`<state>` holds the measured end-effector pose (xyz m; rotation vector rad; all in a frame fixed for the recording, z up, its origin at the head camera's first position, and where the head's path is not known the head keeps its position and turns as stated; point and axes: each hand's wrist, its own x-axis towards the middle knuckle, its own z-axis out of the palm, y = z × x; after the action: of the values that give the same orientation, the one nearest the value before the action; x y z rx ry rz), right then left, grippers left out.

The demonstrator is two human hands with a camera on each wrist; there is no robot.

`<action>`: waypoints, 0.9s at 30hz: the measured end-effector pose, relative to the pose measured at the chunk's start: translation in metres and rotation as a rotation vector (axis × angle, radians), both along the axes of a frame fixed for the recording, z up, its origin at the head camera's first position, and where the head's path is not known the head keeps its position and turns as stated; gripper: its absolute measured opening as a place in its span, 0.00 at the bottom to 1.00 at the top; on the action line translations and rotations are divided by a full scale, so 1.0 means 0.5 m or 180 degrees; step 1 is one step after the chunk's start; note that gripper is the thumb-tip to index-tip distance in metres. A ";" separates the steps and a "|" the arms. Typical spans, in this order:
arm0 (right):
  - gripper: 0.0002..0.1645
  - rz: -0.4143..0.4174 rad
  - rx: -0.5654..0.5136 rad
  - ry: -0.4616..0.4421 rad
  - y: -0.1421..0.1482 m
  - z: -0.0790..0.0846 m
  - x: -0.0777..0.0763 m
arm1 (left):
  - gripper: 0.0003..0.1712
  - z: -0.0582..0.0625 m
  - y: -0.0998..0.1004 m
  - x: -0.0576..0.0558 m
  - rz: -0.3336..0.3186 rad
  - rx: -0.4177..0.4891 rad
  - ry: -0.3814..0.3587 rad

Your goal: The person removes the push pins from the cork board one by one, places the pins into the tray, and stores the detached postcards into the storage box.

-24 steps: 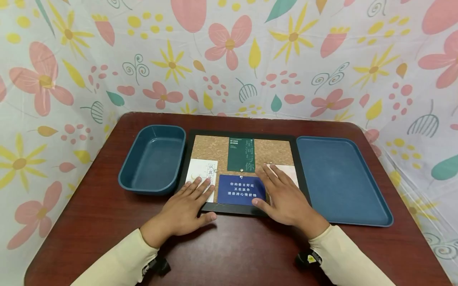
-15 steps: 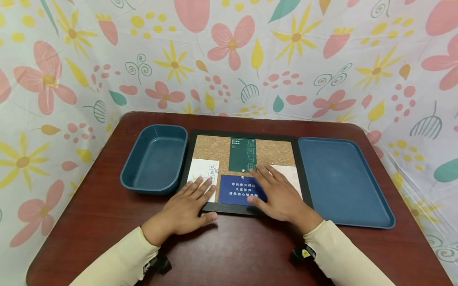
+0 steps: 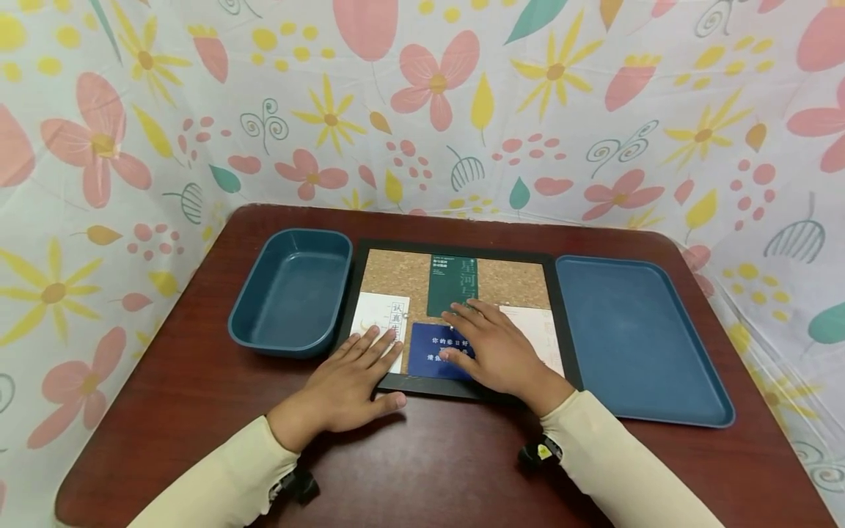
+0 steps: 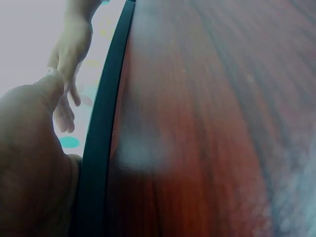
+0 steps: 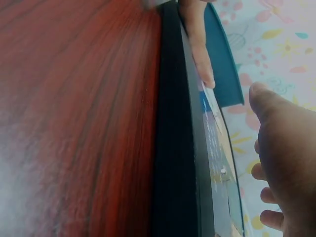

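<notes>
A framed corkboard [image 3: 389,271] lies on the table, with a green card [image 3: 444,282] at its top middle and a blue card [image 3: 425,356] below it. My left hand [image 3: 346,385], fingers spread and straight, rests on the board's lower left corner and partly covers a white card [image 3: 376,308]. Over the blue card, my right hand [image 3: 498,352] extends flat and hides much of it; in the right wrist view that hand [image 5: 289,153] appears raised off the board. A pale pink card [image 3: 538,326] lies to its right. Small pins sit at card edges.
On the left stands a deep blue bin [image 3: 290,293], and on the right lies a flat blue tray [image 3: 640,337], both close beside the board. The dark wooden table [image 3: 422,469] meets a flower-print cloth [image 3: 409,147] at the back and sides.
My right hand has moved left, from the pale pink card across the blue card, uncovering more of the pink one. The left hand stays in place; the view has shifted slightly.
</notes>
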<state>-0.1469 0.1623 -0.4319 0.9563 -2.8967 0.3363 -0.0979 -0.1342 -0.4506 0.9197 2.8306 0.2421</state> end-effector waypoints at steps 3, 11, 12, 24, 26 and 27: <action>0.42 -0.0006 0.0019 0.0006 -0.007 -0.001 -0.006 | 0.52 0.002 0.002 0.000 -0.0013 0.0018 0.0005; 0.37 0.0050 -0.0072 -0.0021 -0.027 0.000 -0.021 | 0.52 0.007 0.002 0.001 -0.0013 -0.0013 0.0007; 0.36 0.0067 -0.0096 -0.0021 -0.030 0.000 -0.023 | 0.52 0.007 0.001 0.001 -0.0014 -0.0015 0.0014; 0.31 0.0099 -0.0065 -0.0059 -0.065 0.002 -0.043 | 0.52 -0.003 -0.001 -0.001 0.0010 -0.0042 0.0041; 0.30 0.0112 -0.0073 -0.0060 -0.070 0.002 -0.045 | 0.52 -0.003 -0.001 -0.001 0.0009 -0.0061 0.0031; 0.30 0.0122 -0.0076 -0.0055 -0.071 0.002 -0.046 | 0.52 -0.001 -0.001 0.000 0.0007 -0.0057 0.0026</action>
<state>-0.1699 0.1265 -0.4306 1.0111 -2.8861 0.3826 -0.0979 -0.1347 -0.4514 0.9160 2.8366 0.2133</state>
